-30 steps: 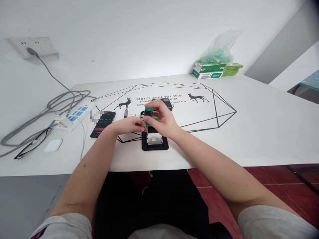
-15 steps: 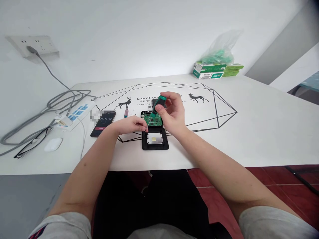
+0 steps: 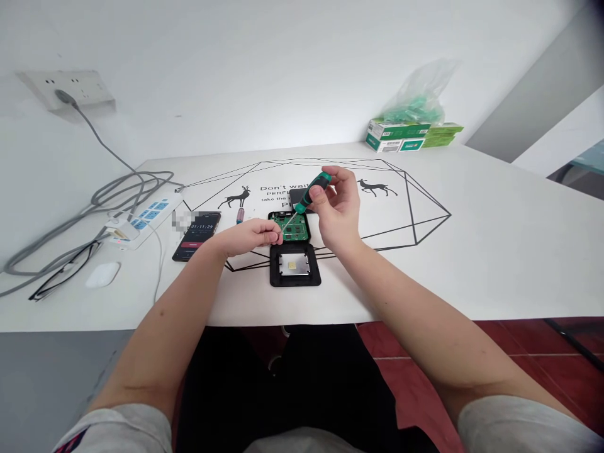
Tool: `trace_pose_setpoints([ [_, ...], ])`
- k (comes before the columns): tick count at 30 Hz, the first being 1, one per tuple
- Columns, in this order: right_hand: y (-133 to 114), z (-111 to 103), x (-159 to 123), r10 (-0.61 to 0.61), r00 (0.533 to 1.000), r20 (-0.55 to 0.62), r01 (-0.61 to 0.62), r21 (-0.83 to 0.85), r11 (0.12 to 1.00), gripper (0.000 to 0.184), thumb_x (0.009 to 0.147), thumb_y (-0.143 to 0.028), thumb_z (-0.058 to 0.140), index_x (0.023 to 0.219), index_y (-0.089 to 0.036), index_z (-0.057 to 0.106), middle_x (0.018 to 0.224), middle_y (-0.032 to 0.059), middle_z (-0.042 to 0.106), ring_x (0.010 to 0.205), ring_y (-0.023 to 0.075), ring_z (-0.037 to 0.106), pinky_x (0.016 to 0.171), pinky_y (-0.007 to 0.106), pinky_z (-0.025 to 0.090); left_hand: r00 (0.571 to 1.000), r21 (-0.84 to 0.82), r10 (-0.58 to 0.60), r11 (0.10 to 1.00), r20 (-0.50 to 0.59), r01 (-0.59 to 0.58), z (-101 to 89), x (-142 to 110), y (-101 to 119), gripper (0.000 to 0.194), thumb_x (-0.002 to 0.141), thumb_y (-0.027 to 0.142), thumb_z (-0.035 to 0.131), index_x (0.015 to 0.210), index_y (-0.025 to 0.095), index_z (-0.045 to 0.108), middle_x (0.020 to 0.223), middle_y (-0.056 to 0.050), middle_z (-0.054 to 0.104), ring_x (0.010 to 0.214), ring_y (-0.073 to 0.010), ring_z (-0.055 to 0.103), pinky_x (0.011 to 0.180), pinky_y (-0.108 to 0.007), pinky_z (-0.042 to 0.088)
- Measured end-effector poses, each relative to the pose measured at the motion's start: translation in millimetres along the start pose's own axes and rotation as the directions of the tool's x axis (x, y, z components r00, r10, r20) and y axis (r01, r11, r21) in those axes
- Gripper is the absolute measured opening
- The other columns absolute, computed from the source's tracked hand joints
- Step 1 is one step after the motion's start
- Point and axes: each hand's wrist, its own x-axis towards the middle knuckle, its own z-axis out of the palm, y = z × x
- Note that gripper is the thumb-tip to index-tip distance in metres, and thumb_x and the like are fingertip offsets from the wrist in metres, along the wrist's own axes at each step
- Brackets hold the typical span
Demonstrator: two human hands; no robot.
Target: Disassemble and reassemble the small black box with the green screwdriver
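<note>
My right hand (image 3: 340, 204) is closed round the green and black handle of a screwdriver (image 3: 313, 192). The tool slants down to the left, its thin shaft crossing a green circuit board (image 3: 297, 231) in a black housing. At the board's left edge, the fingertips of my left hand (image 3: 258, 235) are pinched together by the screwdriver's tip; whatever they hold is too small to make out. Directly in front of the board lies a black square cover (image 3: 296, 280) with a silver metal plate (image 3: 302, 264) and a pale yellowish square on it.
A second, smaller screwdriver (image 3: 240, 215) lies behind my left hand, with a phone (image 3: 197, 236) to its left. Farther left are a power strip (image 3: 146, 220), coiled grey cable, glasses (image 3: 63, 270) and a white mouse (image 3: 103, 274). Green and white boxes (image 3: 401, 133) stand against the wall.
My right hand has moved slightly right and up, laying the screwdriver over at a flatter slant. The left fingers remain pinched near its tip, a little higher beside the board.
</note>
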Motion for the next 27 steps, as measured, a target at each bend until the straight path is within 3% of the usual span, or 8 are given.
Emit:
trace_pose_setpoints([
  [8,3.4,-2.4,3.3,0.11,0.992,-0.057,-0.11,0.005,0.994,0.052,0.093,-0.068,0.076,0.13,-0.037,0.057,0.112,0.002,0.06,0.088,0.0165,0.066,0.065,0.029,0.064,1.0,0.01,-0.013,1.0,0.002,0.013,2.4,3.3,-3.1,0.036,0.099,0.057,0.064,0.095,0.021,0.067,0.092,-0.002,0.06,0.085,-0.0193,0.053,0.079,-0.033,0.042],
  [14,1.0,-0.6,2.8,0.176,0.984,-0.04,-0.175,0.026,0.984,0.055,0.089,-0.071,0.079,0.127,-0.037,0.057,0.11,0.0005,0.06,0.086,0.0154,0.065,0.066,0.029,0.063,1.0,0.007,0.008,1.0,0.004,-0.008,3.3,4.6,-3.1,0.038,0.096,0.058,0.069,0.085,0.022,0.062,0.08,0.002,0.049,0.076,-0.0173,0.045,0.072,-0.032,0.036],
  [18,2.2,-1.5,2.1,0.186,0.982,-0.026,-0.185,0.03,0.982,0.055,0.091,-0.069,0.078,0.129,-0.037,0.057,0.109,-0.0004,0.06,0.085,0.0141,0.065,0.066,0.027,0.061,1.0,0.009,0.017,1.0,0.0,-0.017,3.9,5.2,-3.5,0.038,0.095,0.057,0.07,0.084,0.022,0.061,0.079,0.002,0.048,0.074,-0.0165,0.043,0.07,-0.031,0.035],
  [27,3.9,-2.9,2.7,0.123,0.992,0.024,-0.124,0.044,0.991,0.049,0.093,-0.061,0.081,0.13,-0.036,0.06,0.11,-0.0014,0.061,0.082,0.0118,0.065,0.066,0.025,0.061,0.999,0.079,0.053,0.995,-0.009,-0.052,6.0,6.1,-3.7,0.033,0.097,0.054,0.067,0.087,0.022,0.064,0.087,-0.001,0.062,0.083,-0.0191,0.055,0.077,-0.033,0.045],
])
